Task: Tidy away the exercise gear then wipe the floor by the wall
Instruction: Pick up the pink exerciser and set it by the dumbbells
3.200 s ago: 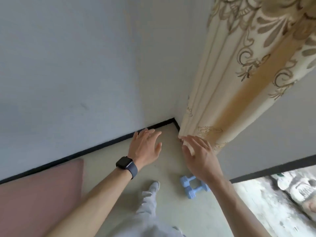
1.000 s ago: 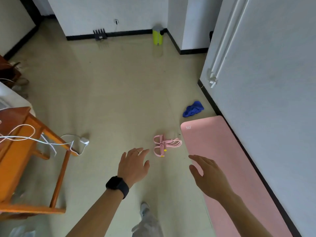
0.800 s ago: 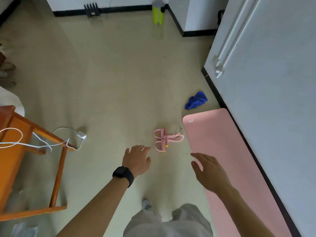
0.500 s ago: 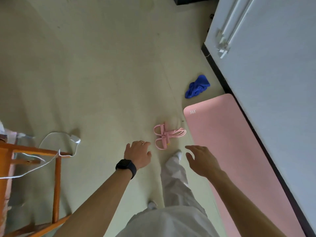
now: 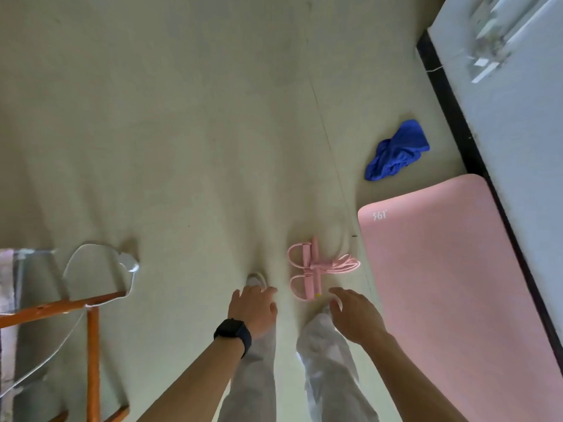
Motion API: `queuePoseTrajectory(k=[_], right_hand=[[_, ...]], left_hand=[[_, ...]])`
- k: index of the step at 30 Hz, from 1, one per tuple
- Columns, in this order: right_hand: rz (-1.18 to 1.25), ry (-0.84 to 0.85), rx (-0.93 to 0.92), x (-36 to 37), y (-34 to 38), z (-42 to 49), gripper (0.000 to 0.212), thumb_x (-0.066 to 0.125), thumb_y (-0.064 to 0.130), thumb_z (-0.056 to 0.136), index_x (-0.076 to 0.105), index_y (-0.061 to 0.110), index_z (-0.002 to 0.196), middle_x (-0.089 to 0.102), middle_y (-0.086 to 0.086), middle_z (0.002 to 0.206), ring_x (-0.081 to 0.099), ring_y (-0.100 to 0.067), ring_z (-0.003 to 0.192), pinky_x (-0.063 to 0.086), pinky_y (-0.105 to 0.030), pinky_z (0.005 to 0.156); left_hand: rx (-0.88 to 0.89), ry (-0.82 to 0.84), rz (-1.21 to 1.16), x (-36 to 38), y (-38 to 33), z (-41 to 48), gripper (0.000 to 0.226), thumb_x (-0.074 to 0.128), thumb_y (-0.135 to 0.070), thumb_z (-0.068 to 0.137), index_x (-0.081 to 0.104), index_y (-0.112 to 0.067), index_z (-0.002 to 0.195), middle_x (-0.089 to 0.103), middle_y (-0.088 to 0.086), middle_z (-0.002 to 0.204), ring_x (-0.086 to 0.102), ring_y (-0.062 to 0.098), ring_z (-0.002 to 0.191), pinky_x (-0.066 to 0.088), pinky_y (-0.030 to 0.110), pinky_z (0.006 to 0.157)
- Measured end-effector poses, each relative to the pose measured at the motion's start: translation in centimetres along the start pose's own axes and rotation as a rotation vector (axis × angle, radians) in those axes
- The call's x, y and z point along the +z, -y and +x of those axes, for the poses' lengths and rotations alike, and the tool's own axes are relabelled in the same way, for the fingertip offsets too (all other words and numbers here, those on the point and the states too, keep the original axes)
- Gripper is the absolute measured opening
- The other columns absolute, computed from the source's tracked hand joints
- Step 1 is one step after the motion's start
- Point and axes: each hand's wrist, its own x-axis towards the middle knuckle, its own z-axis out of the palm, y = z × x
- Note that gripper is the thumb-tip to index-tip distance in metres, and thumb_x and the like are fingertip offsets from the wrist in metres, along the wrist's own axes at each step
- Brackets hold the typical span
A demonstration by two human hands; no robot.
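With fingers (image 5: 341, 295) loosely spread and empty, the left hand (image 5: 254, 309) and right hand (image 5: 355, 315) hovered over the pink resistance band (image 5: 313, 268) lying on the floor beside the mat (image 5: 457, 284), which, by my judgement, next needed stooping and gripping.

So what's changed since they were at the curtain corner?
The person turned round and walked up to the pink pull-rope exerciser; the left hand and right hand, both empty, now reach down just short of it. Nothing picked up. Exerciser, pink mat and blue cloth lie where they were.
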Motion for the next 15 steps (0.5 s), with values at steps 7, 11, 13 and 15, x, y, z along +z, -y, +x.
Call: queuePoseTrajectory(k=[7, 11, 13, 15], right_hand=[[0.176, 0.087, 0.198, 7.1, -4.6, 15.7, 0.046, 0.041, 0.036, 0.103, 0.038, 0.024, 0.147, 0.059, -0.001, 0.137, 0.056, -0.025, 0.124, 0.045, -0.037, 0.103], [0.264, 0.136, 0.334, 13.0, -7.9, 23.3, 0.056, 0.045, 0.038, 0.101, 0.028, 0.024, 0.152, 0.061, -0.004, 0.136, 0.057, -0.026, 0.122, 0.046, -0.039, 0.102], [0.276, 0.132, 0.361, 15.7, -8.9, 26.6, 0.062, 0.045, 0.041, 0.1, 0.019, 0.026, 0.155, 0.06, -0.006, 0.136, 0.059, -0.028, 0.119, 0.049, -0.039, 0.098], [0.276, 0.127, 0.352, 18.5, -9.9, 29.9, 0.07, 0.045, 0.044, 0.099, 0.006, 0.032, 0.157, 0.061, -0.006, 0.133, 0.063, -0.028, 0.109, 0.053, -0.038, 0.087]], left_hand=[[0.054, 0.159, 0.046, 6.7, 2.1, 18.6, 0.051, 0.037, -0.038, 0.099, 0.033, -0.028, 0.149, 0.053, 0.005, 0.141, 0.048, 0.027, 0.128, 0.039, 0.041, 0.101], [0.127, 0.239, 0.19, 11.9, 3.0, 27.2, 0.051, 0.038, -0.043, 0.099, 0.032, -0.026, 0.147, 0.054, 0.007, 0.137, 0.048, 0.029, 0.127, 0.04, 0.042, 0.101], [0.164, 0.267, 0.176, 14.6, 3.5, 30.6, 0.053, 0.038, -0.048, 0.098, 0.027, -0.034, 0.148, 0.055, 0.007, 0.133, 0.052, 0.03, 0.122, 0.045, 0.044, 0.097], [0.182, 0.292, 0.117, 17.2, 3.7, 33.8, 0.056, 0.04, -0.053, 0.096, 0.014, -0.046, 0.145, 0.057, 0.008, 0.127, 0.055, 0.029, 0.115, 0.052, 0.045, 0.088]])
